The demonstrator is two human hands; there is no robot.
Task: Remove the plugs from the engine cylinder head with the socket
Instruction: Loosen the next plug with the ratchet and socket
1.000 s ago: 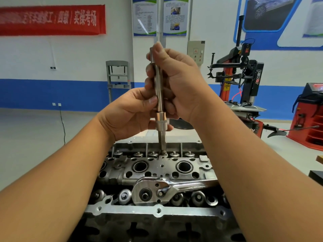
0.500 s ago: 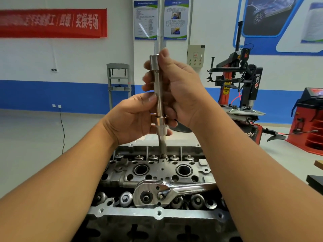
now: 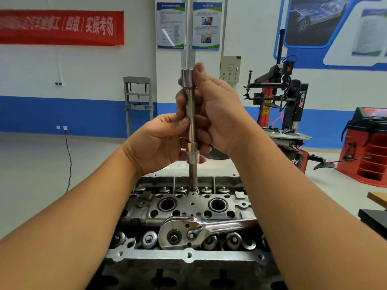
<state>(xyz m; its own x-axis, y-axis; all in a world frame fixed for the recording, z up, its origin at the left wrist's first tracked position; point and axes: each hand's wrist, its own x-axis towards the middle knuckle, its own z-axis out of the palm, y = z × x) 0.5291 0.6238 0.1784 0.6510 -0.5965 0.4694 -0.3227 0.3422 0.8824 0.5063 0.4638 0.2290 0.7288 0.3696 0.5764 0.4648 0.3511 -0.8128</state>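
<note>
A long steel socket extension (image 3: 191, 114) stands upright over the engine cylinder head (image 3: 188, 208). Its thin lower tip sits on a plug (image 3: 193, 188) in the far row of the head. My left hand (image 3: 159, 143) grips the lower part of the shaft, just above the socket collar (image 3: 192, 156). My right hand (image 3: 213, 114) wraps round the upper shaft, thumb up beside the top end. Two large round bores (image 3: 167, 205) (image 3: 217, 205) lie open in the head's middle.
A chrome ratchet wrench (image 3: 188, 231) lies across the near side of the cylinder head, handle running right under my right forearm. Valve springs line the near row. A tyre changer (image 3: 280, 105) and a red machine (image 3: 368, 143) stand behind at the right.
The camera has tilted, so everything sits lower in view. My right hand has slid a little down the shaft, baring the top end. The tip stays on the same plug.
</note>
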